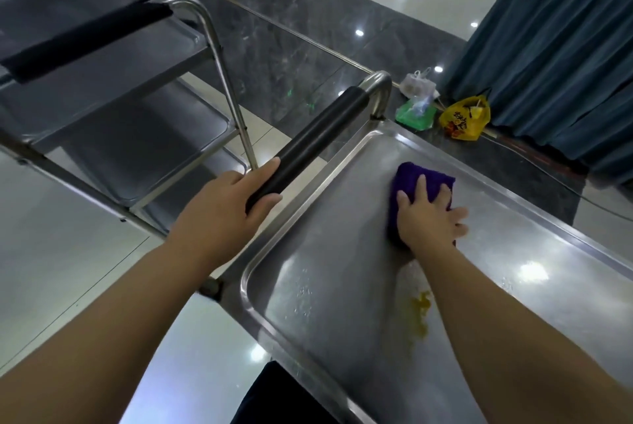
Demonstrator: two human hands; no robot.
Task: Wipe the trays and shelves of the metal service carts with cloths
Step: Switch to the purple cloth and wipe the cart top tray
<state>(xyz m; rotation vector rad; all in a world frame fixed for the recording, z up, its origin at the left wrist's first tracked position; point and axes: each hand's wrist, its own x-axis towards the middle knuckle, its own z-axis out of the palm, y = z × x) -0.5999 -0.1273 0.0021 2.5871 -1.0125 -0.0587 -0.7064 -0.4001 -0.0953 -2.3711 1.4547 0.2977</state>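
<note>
The top tray (329, 286) of a metal service cart fills the lower right of the view. My right hand (428, 218) presses flat on a purple cloth (416, 180) in the middle of this tray. A yellow stain (419, 310) and water drops lie on the tray nearer to me, beside my right forearm. My left hand (226, 204) grips the black padded handle (315, 143) at the cart's left end. A second metal cart (137, 122) with several shelves stands to the left, and its own black handle (85, 36) is at the upper left.
On the dark floor strip beyond the cart lie a yellow bag (464, 119), a green packet (414, 112) and a clear bag (418, 84). A table draped in a blue-grey cloth (555, 54) stands at the upper right. Glossy white floor tiles surround both carts.
</note>
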